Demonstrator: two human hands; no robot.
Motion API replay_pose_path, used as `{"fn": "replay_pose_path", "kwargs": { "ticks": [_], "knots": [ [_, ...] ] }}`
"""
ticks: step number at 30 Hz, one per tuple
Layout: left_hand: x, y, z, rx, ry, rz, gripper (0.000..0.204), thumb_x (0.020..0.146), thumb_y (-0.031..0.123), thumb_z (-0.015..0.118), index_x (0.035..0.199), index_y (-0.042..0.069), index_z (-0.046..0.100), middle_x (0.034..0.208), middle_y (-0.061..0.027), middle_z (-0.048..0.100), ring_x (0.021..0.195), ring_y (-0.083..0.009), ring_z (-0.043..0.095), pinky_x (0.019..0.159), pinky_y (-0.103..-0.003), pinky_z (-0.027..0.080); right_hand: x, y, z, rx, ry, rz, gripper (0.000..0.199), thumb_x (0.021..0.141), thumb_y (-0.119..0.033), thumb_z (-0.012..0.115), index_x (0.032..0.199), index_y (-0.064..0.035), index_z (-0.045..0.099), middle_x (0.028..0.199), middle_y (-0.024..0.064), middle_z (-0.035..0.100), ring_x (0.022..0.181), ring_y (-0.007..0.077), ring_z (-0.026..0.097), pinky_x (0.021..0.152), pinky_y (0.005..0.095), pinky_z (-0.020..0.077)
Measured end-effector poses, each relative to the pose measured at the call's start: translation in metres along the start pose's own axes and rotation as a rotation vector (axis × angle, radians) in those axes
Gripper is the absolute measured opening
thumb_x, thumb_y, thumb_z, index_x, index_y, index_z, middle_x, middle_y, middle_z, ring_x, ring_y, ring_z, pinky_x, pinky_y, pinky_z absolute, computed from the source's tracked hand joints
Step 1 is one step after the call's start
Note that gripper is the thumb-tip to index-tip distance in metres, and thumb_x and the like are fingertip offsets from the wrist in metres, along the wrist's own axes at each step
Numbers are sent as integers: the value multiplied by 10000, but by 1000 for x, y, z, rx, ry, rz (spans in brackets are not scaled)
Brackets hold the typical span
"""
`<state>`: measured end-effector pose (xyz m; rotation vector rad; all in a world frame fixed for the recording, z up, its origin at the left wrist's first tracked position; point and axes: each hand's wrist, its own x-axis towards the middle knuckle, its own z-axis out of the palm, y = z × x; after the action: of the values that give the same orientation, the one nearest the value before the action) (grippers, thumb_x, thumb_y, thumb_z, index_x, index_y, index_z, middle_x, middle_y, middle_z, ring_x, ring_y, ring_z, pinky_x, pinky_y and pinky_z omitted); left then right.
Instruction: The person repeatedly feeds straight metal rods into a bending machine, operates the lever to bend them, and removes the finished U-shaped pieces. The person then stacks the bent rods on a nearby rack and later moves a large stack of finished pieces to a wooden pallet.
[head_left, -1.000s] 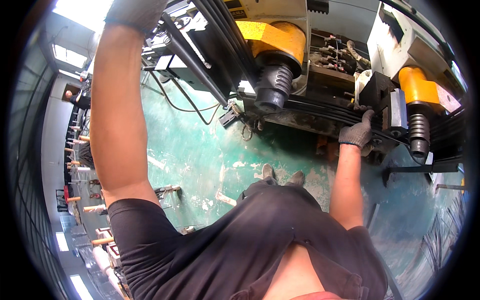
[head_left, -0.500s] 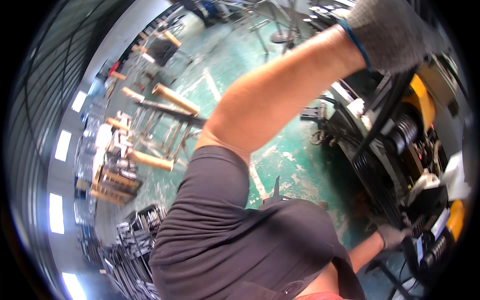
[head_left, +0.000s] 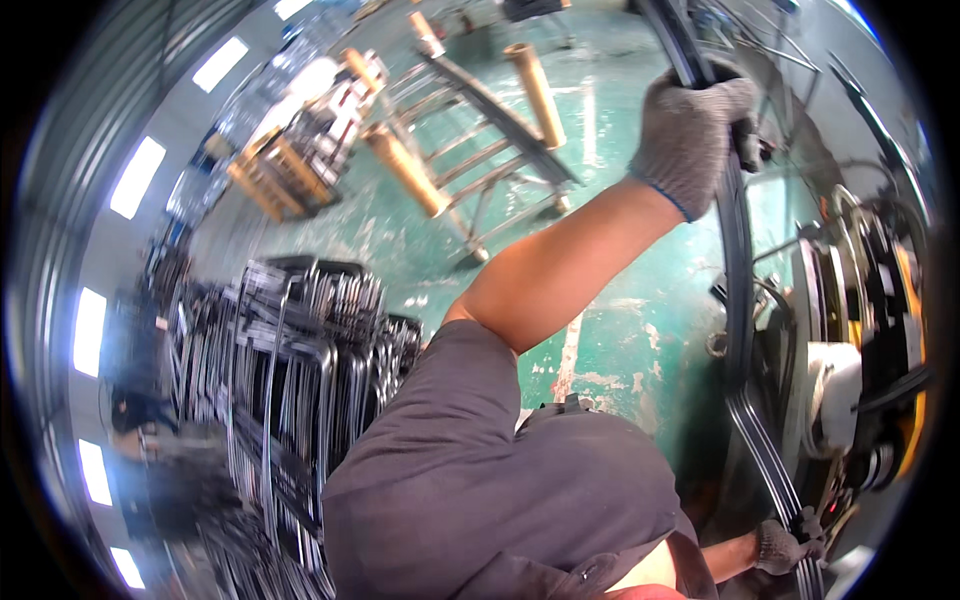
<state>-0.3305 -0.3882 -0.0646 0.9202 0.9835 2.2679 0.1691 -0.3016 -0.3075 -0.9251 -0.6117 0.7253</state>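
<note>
Bent black metal tubes (head_left: 738, 290), lying side by side in a bundle, run from the top edge down the right side of the head view. My left hand (head_left: 692, 125), in a grey knit glove with a blue cuff edge, is closed around their upper part at the end of my outstretched arm. Down at the lower right, my right hand (head_left: 788, 548), also gloved in grey, grips the lower part of the same bundle. Between my hands the tubes bend at an angle. Their top end is cut off by the picture's edge.
At the right stands a machine (head_left: 910, 340) with yellow parts and a white roll-like piece (head_left: 835, 398) beside it. Many black tube frames (head_left: 300, 370) are stacked at the left. Beyond is a metal rack (head_left: 490, 110) with cardboard-coloured rollers (head_left: 535, 95) on the green floor.
My view has turned left, bringing the stacked frames further in. My left hand has come away from the machine side with the tubes, which now show clearly. My right hand has moved lower in view.
</note>
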Motion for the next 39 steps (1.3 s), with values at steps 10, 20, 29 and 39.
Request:
{"fn": "replay_pose_path", "kwargs": {
  "ticks": [10,20,29,39],
  "knots": [
    [-170,144,-213,72,1019,315,141,985,82,680,868,78,601,659,-8,506,504,-145,506,491,-314,458,-151,15,311,-121,-653,411,324,1107,-293,633,1264,-22,717,853,30,630,773,114,576,731,248,478],
    [-413,299,-312,104,1711,866,173,1047,87,633,933,49,508,718,-15,449,535,-122,405,479,-311,341,-500,-47,403,393,-1846,747,289,1058,-220,721,1256,-23,654,757,-6,560,683,99,558,648,293,464],
    [-639,372,-451,-70,2160,951,117,985,65,611,884,48,556,722,-76,530,560,-210,504,526,-420,474,-892,-96,407,123,-2349,416,328,988,-329,752,1180,-68,698,727,-42,586,541,73,511,474,279,409],
    [-719,394,-470,1474,1941,-1190,234,797,128,807,1018,59,837,1075,-166,810,1072,-260,772,963,-372,619,-1201,-165,338,3,-2764,-378,480,928,-330,683,1173,75,759,1177,347,727,1201,443,702,1039,475,551]
  ]
}}
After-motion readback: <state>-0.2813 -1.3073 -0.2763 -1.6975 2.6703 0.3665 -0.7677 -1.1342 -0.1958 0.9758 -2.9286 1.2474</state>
